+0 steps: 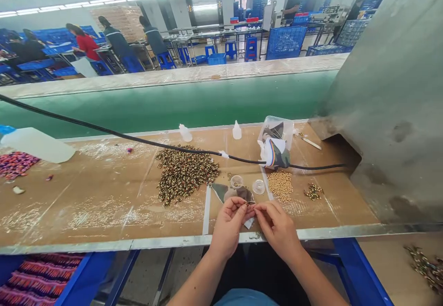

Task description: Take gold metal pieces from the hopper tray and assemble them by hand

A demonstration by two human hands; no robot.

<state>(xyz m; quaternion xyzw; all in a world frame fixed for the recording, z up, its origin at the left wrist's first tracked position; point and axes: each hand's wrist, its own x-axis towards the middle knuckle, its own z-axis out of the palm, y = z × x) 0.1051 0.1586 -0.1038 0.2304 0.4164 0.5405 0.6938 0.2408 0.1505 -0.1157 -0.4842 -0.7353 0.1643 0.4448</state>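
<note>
My left hand (231, 223) is closed in a pinch on a small dark piece (248, 203), too small to name, above the table's front edge. My right hand (278, 227) meets it fingertip to fingertip, its thumb and forefinger pressed together; what they hold is hidden. Beneath and behind the fingers lies a camouflage cloth (221, 190) with a small clear round dish (236, 182) on it. A second clear dish (258, 187) sits to the right. Left of my hands spreads a big heap of small dark-and-gold pieces (185, 172); to the right is a pile of tan beads (280, 185).
A black cable (114, 135) crosses above the cardboard-covered table. Two white squeeze bottles (237, 130) and a clear plastic box (273, 123) stand behind. A metal housing (391, 112) blocks the right side. Beyond the green conveyor belt (173, 98), several people sit at benches.
</note>
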